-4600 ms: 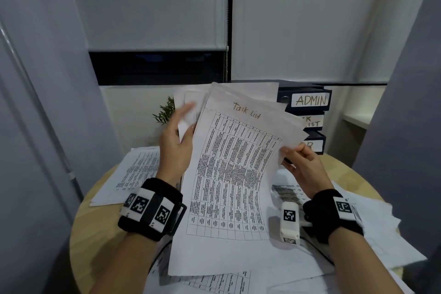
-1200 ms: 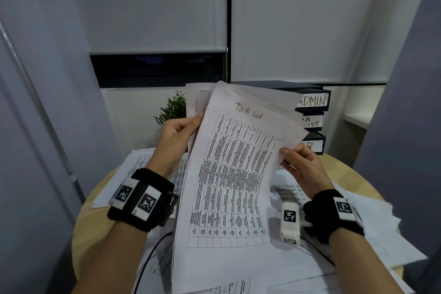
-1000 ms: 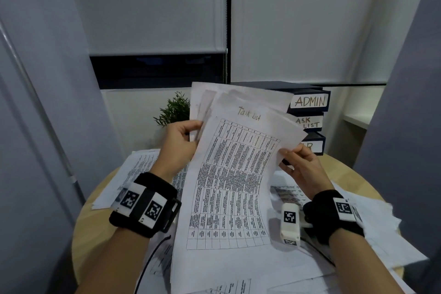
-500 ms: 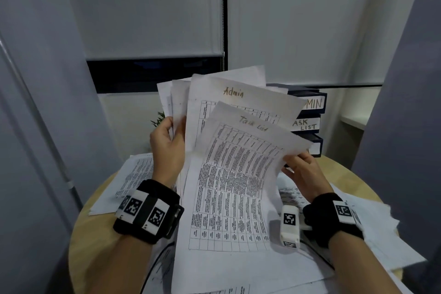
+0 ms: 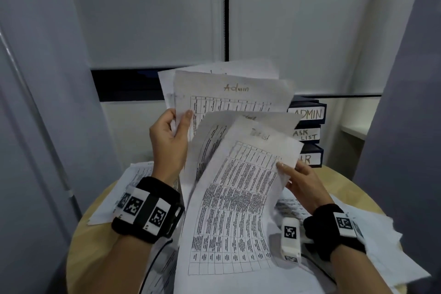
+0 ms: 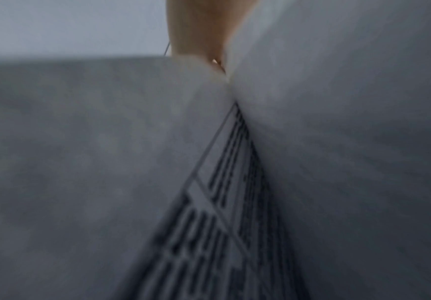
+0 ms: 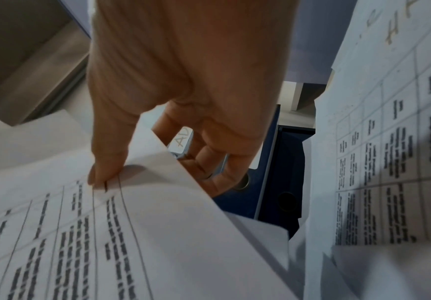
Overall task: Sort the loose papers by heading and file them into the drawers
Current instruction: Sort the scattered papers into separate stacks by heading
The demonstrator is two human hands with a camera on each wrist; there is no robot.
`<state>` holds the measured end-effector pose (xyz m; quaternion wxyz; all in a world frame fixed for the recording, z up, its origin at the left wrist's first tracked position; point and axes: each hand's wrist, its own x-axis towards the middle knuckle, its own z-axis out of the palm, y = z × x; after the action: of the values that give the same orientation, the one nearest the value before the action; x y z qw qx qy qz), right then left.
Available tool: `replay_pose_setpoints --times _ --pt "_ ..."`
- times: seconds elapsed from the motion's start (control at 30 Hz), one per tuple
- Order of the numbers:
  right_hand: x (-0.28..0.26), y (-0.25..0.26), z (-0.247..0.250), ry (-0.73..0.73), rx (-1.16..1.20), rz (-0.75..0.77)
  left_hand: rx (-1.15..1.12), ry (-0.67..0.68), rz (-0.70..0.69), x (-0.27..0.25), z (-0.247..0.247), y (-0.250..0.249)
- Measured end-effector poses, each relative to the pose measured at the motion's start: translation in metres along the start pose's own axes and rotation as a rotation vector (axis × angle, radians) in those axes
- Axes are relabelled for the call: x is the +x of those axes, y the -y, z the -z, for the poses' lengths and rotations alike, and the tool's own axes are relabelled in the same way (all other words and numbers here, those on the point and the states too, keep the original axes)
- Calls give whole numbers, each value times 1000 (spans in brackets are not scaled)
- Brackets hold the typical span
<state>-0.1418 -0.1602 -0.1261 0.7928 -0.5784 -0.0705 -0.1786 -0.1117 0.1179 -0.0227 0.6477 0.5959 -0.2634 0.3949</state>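
Note:
I hold a fan of printed sheets upright over a round wooden table (image 5: 78, 246). My left hand (image 5: 170, 136) pinches the left edge of the back sheets; the front one of them is headed "Admin" (image 5: 235, 88). My right hand (image 5: 298, 179) pinches the right edge of the "Task List" sheet (image 5: 233, 210), thumb on top (image 7: 109, 162), fingers behind. Another sheet (image 5: 214, 133) curls between the two groups. The dark drawer stack (image 5: 310, 131) at the back right carries labels ADMIN, TASK LIST and one partly hidden. The left wrist view shows only blurred paper (image 6: 235, 233).
Loose printed papers (image 5: 358, 234) cover most of the table, some hanging over its right edge. A grey wall (image 5: 35, 102) stands close on the left and a grey panel (image 5: 405, 102) on the right. A white ledge (image 5: 353, 130) sits beyond the drawers.
My left hand lifted the back sheets up, baring the "Admin" heading. The "Task List" sheet dropped lower in my right hand, and a further sheet now curls between them.

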Motion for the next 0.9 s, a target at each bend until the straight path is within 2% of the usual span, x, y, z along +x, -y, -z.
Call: replay_pose_setpoints --times 0.27,0.4,0.5,0.57,0.63,0.67,0.73,0.8,0.9 --pt "-4 7 -6 -125 16 51 -120 230 207 -16 -1 2" --pt "-5 9 -8 -159 2 51 -63 352 208 -21 -2 9" --pt "-4 8 -6 -248 -8 78 -40 230 192 -24 -5 14" --pt "-2 5 0 -408 -98 83 30 63 139 -21 -5 17" --pt "1 -1 11 -591 -331 55 103 -155 96 -11 0 20" --pt "2 -5 16 -619 -452 13 139 -246 65 -5 5 21" --pt "4 -9 21 -564 -605 -119 197 -346 -55 11 16 17" --pt "6 -9 19 -455 -747 -236 248 -383 -192 25 24 5" --pt "8 4 7 -297 -990 -311 275 -406 -385 45 33 -15"
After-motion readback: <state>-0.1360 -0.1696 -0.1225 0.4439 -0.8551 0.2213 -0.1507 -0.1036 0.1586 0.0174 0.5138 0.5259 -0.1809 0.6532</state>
